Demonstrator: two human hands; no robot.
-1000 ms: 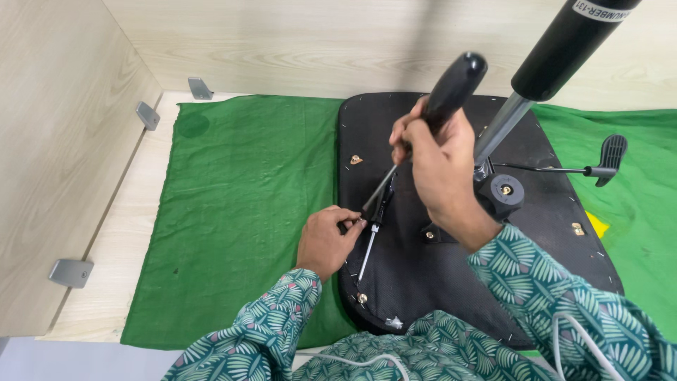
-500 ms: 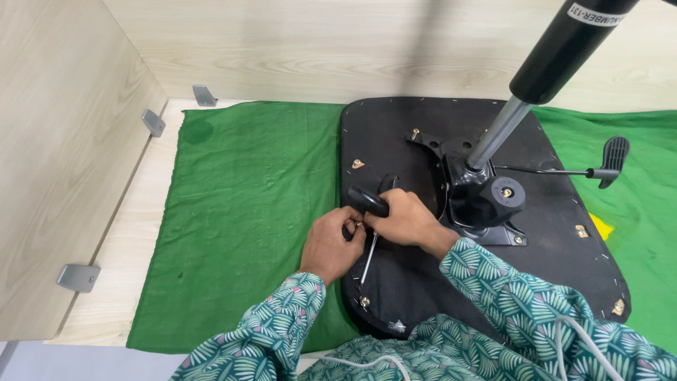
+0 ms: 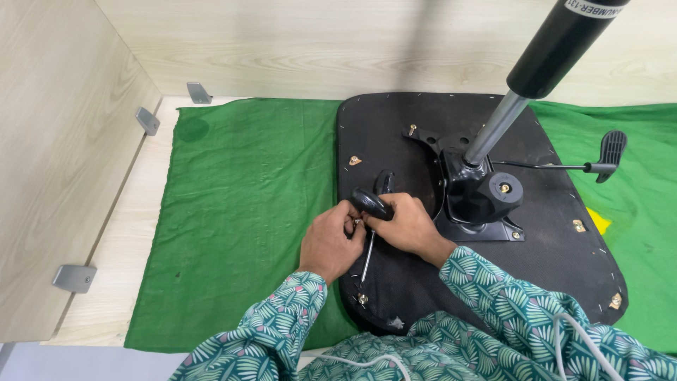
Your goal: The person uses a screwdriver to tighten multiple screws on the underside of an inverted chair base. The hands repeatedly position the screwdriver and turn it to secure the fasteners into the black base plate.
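A black seat base (image 3: 395, 296) is laid upside down on a green cloth (image 3: 240, 212), and a screw step near its left edge looks to be in hand. The screwdriver (image 3: 371, 206) is gripped at its black handle by the right hand (image 3: 405, 224), fingers wrapped tight around it, the thin shaft running down toward the near edge. The left hand (image 3: 330, 240) is pressed close beside it, fingers curled narrow at the shaft's top, seemingly pinching a small fastener, though that cannot be told for sure. By judgement, what comes next calls for the tip to be seated square in a hole and steadied before any turning. The mechanism plate (image 3: 479, 201) is seen bolted at centre, with the gas cylinder (image 3: 557, 46) rising from it, a white label band near its top. A yellow tag (image 3: 598, 220) is glimpsed at the right, under the base's edge
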